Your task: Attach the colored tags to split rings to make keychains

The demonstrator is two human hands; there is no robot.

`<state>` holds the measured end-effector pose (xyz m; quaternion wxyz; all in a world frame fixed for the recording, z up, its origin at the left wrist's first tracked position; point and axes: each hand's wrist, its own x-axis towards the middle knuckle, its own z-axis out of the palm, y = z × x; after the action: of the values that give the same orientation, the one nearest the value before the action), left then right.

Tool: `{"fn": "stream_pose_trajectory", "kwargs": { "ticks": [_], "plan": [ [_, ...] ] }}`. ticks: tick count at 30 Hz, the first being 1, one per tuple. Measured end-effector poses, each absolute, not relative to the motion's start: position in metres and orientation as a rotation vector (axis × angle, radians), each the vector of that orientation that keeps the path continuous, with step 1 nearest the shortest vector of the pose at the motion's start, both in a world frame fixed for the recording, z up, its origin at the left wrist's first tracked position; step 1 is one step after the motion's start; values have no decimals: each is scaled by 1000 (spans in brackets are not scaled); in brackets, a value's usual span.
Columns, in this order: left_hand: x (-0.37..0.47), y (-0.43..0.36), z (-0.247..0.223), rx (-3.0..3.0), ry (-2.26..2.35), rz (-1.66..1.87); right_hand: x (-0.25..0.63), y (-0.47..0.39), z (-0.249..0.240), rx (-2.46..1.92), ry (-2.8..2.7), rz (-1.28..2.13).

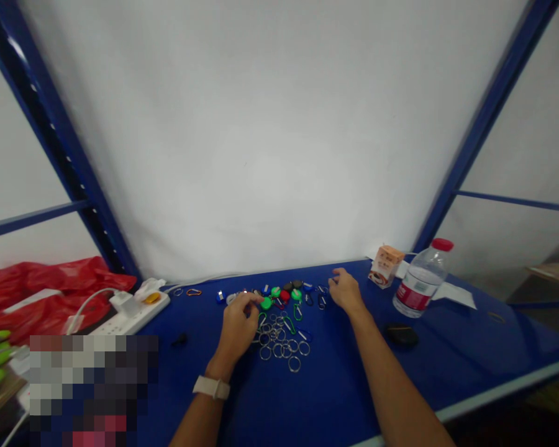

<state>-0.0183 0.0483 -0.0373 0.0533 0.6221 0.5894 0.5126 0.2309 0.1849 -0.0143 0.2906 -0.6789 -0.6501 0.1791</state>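
Note:
My left hand (240,320), with a pale band (211,387) on its wrist, is over the left end of a row of small round reels. Its fingers are bent, with thumb and forefinger apart; I make out nothing held. Just past its fingertips lies a green reel (265,303), and further right a red reel (285,295). My right hand (346,290) hovers at the row's right end, fingers loosely apart and holding nothing, beside a dark carabiner (322,302). Between my hands lie green carabiners (289,325), a blue carabiner (305,336) and a spread of several metal split rings (286,350).
On the right of the blue table (326,385) stand a water bottle (418,282) and a small carton (386,267), with a black object (401,335) nearer me. A power strip (142,313) and red plastic (41,288) are left. An orange carabiner (194,292) lies near the wall.

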Motion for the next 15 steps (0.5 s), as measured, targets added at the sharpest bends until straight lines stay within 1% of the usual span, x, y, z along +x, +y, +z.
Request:
{"fn": "stream_pose_trajectory", "kwargs": {
  "ticks": [1, 4, 6, 11, 15],
  "plan": [
    [-17, 48, -36, 1902, 1777, 1571, 223, 183, -13, -1708, -1744, 546],
    [-11, 46, -32, 1950, 1711, 1595, 194, 169, -11, -1193, -1628, 1011],
    [-7, 43, -28, 1963, 1657, 1580, 174, 156, -14, -1004, -1625, 1196],
    [-2, 36, -19, 2011, 1517, 1482, 140, 128, -27, -862, -1600, 1405],
    [-3, 35, -17, 2005, 1518, 1479, 133, 121, -30, -840, -1628, 1375]
  ]
}}
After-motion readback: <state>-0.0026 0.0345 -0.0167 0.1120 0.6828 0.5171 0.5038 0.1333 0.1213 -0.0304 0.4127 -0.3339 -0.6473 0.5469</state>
